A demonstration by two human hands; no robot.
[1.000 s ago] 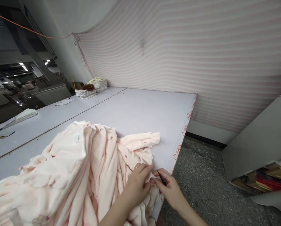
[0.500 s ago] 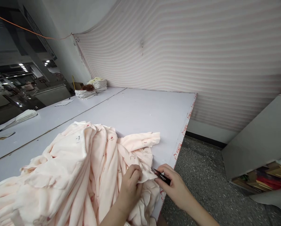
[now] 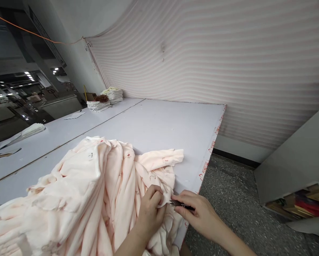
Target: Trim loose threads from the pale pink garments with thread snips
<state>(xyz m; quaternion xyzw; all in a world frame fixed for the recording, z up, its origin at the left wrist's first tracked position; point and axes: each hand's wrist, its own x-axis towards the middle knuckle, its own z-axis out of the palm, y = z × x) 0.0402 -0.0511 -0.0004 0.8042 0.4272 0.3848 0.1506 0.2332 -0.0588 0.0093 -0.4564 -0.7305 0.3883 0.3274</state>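
Observation:
Pale pink garments (image 3: 122, 177) with small printed figures lie heaped at the table's near side. My left hand (image 3: 151, 209) is closed, pinching a garment's edge at the right of the heap. In my right hand (image 3: 198, 211) are small black thread snips (image 3: 184, 205), gripped between thumb and fingers. Their blades point left and meet the cloth edge right beside my left fingers. Whether the blades are closed on a thread is too small to tell. One sleeve (image 3: 162, 158) stretches out to the right above my hands.
The pale table (image 3: 186, 124) ends in a taped right edge. Folded cloth stacks (image 3: 114, 95) stand at its far left corner, and a white bundle (image 3: 34, 131) lies at left. Striped fabric (image 3: 202, 53) hangs behind. A cabinet (image 3: 295, 149) stands on the right.
My right hand has turned, bringing the snips' blades in against the cloth by my left fingers. My left hand keeps its pinch. The view has shifted slightly.

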